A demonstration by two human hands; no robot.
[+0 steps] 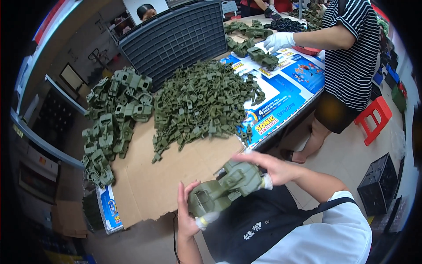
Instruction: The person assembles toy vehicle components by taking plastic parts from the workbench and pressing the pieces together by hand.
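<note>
I have my left hand [187,211] cupped under the rear end of an olive-green moulded plastic toy vehicle body [226,187], thumb and fingers closed on it, a white-wrapped fingertip showing beneath. My right hand [272,167] grips the front end from above, fingers spread over the top, so the body sits between both hands, held in the air just off the near edge of the desk [145,185]. The body is matt, blocky and ribbed, with square recesses. The desk is covered with a flat brown cardboard sheet, torn along its near edge. Beyond it lies a heap of small green plastic parts [202,103], angular and tangled; to the left, a pile of larger green shells [112,119] of the same finish. Blue printed carton sheets [281,94] with cartoon artwork lie flat under the heap's right side and along the desk's right edge. A dark grey gridded plastic crate [176,39] stands tilted behind. A co-worker's white-gloved hand [279,41] rests over more green parts. On the floor stand a red stool [373,119] and a black crate [380,182].
</note>
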